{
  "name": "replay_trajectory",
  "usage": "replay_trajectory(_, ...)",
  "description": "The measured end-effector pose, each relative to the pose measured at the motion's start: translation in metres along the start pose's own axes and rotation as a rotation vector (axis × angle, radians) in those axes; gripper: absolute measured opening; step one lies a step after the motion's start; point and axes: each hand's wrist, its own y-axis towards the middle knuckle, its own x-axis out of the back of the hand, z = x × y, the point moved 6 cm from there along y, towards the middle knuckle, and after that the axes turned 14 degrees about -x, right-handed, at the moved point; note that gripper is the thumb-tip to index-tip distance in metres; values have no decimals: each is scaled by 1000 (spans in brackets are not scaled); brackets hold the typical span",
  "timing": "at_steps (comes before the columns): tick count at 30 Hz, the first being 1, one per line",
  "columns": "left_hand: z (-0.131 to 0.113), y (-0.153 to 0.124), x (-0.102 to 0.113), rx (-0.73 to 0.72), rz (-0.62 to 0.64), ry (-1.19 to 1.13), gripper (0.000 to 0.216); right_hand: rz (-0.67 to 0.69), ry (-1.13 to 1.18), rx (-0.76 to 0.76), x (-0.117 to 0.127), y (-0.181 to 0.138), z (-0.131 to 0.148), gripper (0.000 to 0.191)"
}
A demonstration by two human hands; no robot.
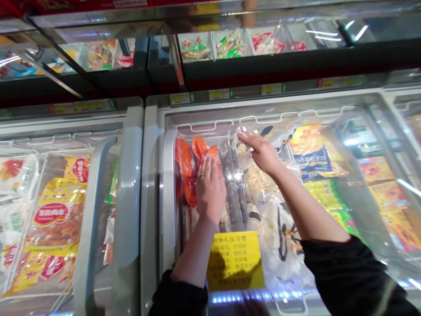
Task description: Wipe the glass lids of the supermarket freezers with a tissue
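I look down into an open chest freezer (151, 184) in a shop. My left hand (209, 186) lies flat, fingers together, on orange packets (187, 169) standing at the freezer's left end. My right hand (259, 149) reaches further back and rests its fingertips on the top edge of a clear bag of pale frozen food (263, 188); whether it grips the bag I cannot tell. A wire divider (230, 125) runs along the back behind both hands. Both sleeves are black.
A yellow notice (235, 259) is stuck on the freezer's front glass. The sliding lid (371, 175) covers yellow and blue packets on the right. A second freezer (59, 210) at left holds yellow and red bags. Shelves above carry more packaged food (230, 44).
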Motion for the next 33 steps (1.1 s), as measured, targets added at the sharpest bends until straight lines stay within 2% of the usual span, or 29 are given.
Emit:
replay_trajectory(3, 3, 1, -2, -1, 2, -4, 66, -25, 0, -18, -12, 28, 4, 93)
replay_trajectory(5, 4, 2, -4, -5, 21, 9, 68, -1, 7, 6, -22, 23, 20, 94)
replay_trajectory(7, 5, 3, -5, 1, 26, 33, 70, 66, 9, 55, -26, -7, 34, 97)
replay_trajectory(9, 4, 4, -4, 11, 19, 47, 73, 147, 9, 106, -22, -52, 38, 100)
replay_trajectory(11, 2, 4, -3, 6, 14, 42, 75, 204, 0, 113, -10, -92, 28, 103)
replay_trajectory(13, 1, 4, -3, -9, 18, 33, 76, 201, -13, 88, 4, -111, 10, 103)
replay_trajectory(15, 0, 3, -3, -15, 25, 36, 75, 154, -25, 54, 13, -104, -6, 102)
replay_trajectory(18, 2, 4, -3, -3, 41, 47, 73, 53, -17, 27, 7, -61, -10, 98)
replay_trajectory(21, 3, 6, -5, 4, 49, 48, 73, 39, -7, 67, -15, -28, 8, 95)
replay_trajectory(24, 4, 6, -5, 2, 26, 63, 69, 94, -12, 98, -26, -35, 33, 94)
replay_trajectory(26, 6, 6, -4, -1, -2, 74, 63, 147, 1, 119, -18, -57, 44, 97)
replay_trajectory(29, 7, 5, 1, 9, -17, 51, 55, 143, 2, 130, 14, -94, 45, 97)
replay_trajectory(31, 2, 5, 7, 45, -29, 20, 53, 114, -35, 102, 35, -112, 31, 100)
replay_trajectory(33, -14, 7, 14, 69, -66, 12, 53, 116, -98, 30, 45, -121, 8, 95)
